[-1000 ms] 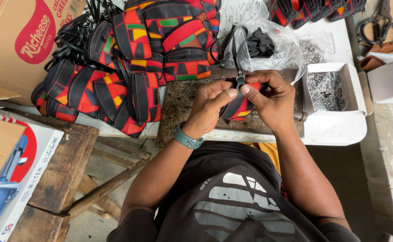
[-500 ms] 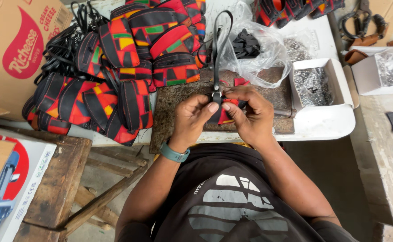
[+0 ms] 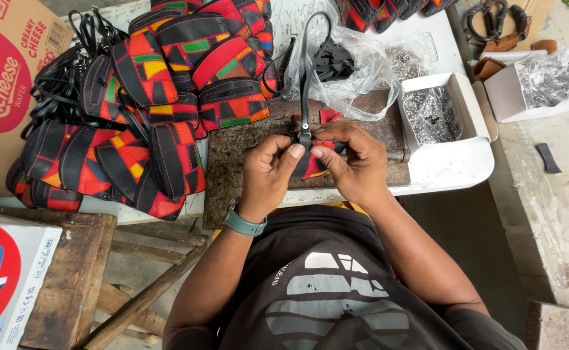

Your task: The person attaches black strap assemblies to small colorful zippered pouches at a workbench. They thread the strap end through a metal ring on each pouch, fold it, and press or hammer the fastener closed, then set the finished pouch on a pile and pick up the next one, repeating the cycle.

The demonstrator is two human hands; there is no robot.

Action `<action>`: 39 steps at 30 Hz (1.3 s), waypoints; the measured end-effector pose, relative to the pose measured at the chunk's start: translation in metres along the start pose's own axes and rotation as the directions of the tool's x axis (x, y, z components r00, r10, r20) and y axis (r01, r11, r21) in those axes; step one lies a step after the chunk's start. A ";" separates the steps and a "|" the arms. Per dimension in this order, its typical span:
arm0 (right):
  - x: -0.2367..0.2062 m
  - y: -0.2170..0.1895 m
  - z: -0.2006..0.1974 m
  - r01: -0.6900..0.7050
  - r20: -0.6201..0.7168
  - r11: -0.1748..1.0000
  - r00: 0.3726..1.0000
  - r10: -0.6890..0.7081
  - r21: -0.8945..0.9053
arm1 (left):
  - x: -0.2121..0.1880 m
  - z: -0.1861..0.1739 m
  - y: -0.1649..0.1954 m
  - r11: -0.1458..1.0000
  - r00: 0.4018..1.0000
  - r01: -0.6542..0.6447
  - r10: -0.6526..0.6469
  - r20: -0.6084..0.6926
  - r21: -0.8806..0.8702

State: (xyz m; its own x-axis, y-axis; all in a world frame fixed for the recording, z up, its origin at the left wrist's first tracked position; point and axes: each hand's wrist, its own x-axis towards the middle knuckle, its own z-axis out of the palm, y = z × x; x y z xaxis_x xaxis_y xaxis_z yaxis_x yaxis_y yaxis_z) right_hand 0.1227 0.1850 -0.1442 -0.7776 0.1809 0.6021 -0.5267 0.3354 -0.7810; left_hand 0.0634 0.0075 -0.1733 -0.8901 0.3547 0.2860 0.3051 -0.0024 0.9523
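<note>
Strap (image 3: 304, 97) end pinched against the small pouch (image 3: 312, 167) by left hand (image 3: 268, 172) and right hand (image 3: 356, 165), fingers closed; best kept aligned and steady over the metal plate (image 3: 232, 155).

A small pouch (image 3: 312, 165) of black leather with red and coloured patches lies pinched between the fingertips of both hands, just above a rusty metal plate (image 3: 245, 149) on the surface. Only its lower edge shows below the fingers. A thin black strap (image 3: 305, 84) with a small metal rivet rises upright from its top, looping over at the far end.
</note>
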 end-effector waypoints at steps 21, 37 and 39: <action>0.008 0.000 -0.003 0.081 0.012 0.992 0.997 -0.080 -0.099 | 0.013 0.007 -0.005 0.970 0.997 -0.070 0.076 0.019 -0.232; 0.050 0.092 -0.158 0.056 0.153 0.187 0.816 0.558 -0.981 | 0.022 0.007 0.001 0.946 0.988 -0.154 0.139 -0.074 -0.287; 0.055 0.112 -0.165 0.097 0.119 0.069 0.773 0.624 -0.993 | 0.029 0.010 0.000 0.938 0.991 -0.135 0.128 -0.042 -0.320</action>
State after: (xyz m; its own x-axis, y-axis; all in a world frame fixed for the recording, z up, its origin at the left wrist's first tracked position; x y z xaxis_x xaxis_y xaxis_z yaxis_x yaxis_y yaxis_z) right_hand 0.0779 0.3854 -0.1709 -0.9701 0.2393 -0.0417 0.2292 0.9586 0.1690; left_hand 0.0414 0.0273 -0.1662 -0.8572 0.3116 0.4100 0.2978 -0.3495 0.8883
